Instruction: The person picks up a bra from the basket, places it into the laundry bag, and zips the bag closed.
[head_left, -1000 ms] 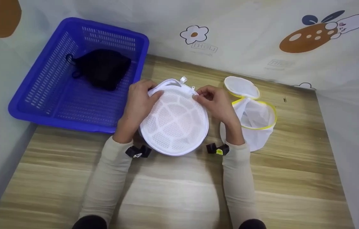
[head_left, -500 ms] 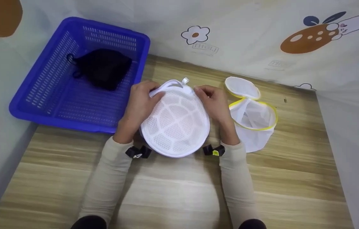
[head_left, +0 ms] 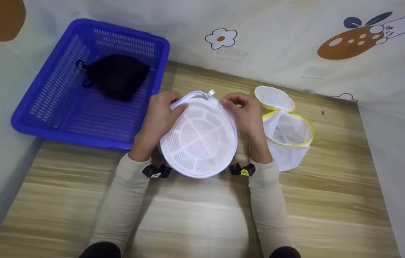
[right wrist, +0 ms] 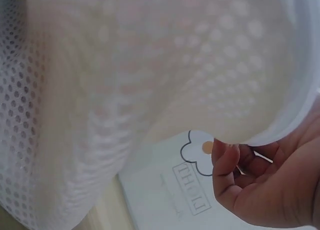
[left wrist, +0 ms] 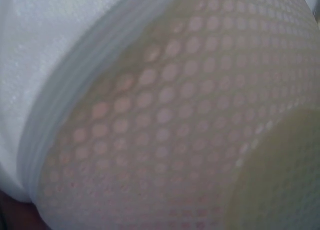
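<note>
A blue slotted basket (head_left: 80, 141) fills the upper left; at centre is a round white mesh laundry bag (head_left: 198, 139), right of centre a yellow-trimmed bag (head_left: 285, 157). A black pouch (head_left: 118, 77) lies in the basket. The left hand (head_left: 161, 113) and right hand (head_left: 247, 114) pinch the laundry bag's upper edge.

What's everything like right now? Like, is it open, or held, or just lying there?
White mesh bag: held; whether it's fully zipped isn't clear.
Left hand: pinching the mesh bag's top edge.
Right hand: pinching the top edge too.
Yellow-trimmed bag: open, lid flipped back.
Blue basket: open-topped.
Black cloth: lying in the basket.
</note>
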### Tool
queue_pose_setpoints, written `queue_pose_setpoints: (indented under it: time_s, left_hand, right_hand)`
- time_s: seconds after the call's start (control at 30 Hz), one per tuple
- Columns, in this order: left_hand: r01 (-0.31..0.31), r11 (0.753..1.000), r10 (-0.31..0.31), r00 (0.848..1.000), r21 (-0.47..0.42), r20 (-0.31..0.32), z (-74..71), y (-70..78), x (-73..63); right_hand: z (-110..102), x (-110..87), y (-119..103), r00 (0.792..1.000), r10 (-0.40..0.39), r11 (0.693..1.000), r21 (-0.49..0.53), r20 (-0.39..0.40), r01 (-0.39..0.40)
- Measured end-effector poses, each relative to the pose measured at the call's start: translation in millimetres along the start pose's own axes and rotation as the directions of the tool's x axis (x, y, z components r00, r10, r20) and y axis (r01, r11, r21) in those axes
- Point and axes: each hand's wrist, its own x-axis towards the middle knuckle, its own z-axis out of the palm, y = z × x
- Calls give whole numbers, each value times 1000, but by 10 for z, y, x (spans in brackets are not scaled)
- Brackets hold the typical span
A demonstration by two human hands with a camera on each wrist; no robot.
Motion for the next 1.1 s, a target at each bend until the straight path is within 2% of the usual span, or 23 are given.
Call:
queue_pose_setpoints:
  time_s: [0.07, 0.17, 0.27, 0.37, 0.5, 0.63, 0.73, 0.8, 0.87, 0.93, 1.1]
  left_hand:
    - [12, 1000, -12, 1000, -4, 1, 2, 2, 1]
    - [38, 999, -38, 999, -13, -12, -2, 0, -5]
    - [58, 998, -58, 998, -18, -26, -8, -3, -11]
    - [73, 997, -73, 997, -17, -29, -15, 0, -14]
    - [114, 993, -115, 993, -19, -17, -22, 9, -13]
    - [150, 988, -150, 989, -19, 3, -23, 15, -6]
    - [158, 987, -158, 987, -11, 9, -23, 15, -3]
    - [156, 988, -156, 988, -9, 9, -26, 19, -4]
    - [151, 988, -151, 989, -10, 5, -27, 21, -6]
    - [143, 990, -143, 990, -8, -1, -28, 23, -10]
    - [145, 989, -145, 989, -6, -5, -34, 30, -9]
  right_hand:
    - [-3, -9, -15, 1000, 0, 1000, -32, -4, 0]
    - [1, -8, -19, 999, -45, 997, -56, 1, 45]
    - [-2, -1, -1, 990, -138, 989, -44, 27, 139]
    - [-16, 2, 24, 972, -229, 972, -43, 49, 231]
    - [-61, 5, 47, 936, -343, 929, -119, 78, 350]
    - [-113, 13, 57, 879, -461, 851, -219, 126, 478]
    - [-139, 23, 67, 839, -517, 799, -255, 169, 544]
    - [-151, 23, 69, 823, -533, 783, -254, 194, 567]
    - [-158, 17, 68, 824, -529, 785, -253, 201, 566]
    - [-160, 7, 57, 837, -509, 799, -251, 200, 546]
    - [-156, -20, 10, 899, -393, 864, -256, 191, 433]
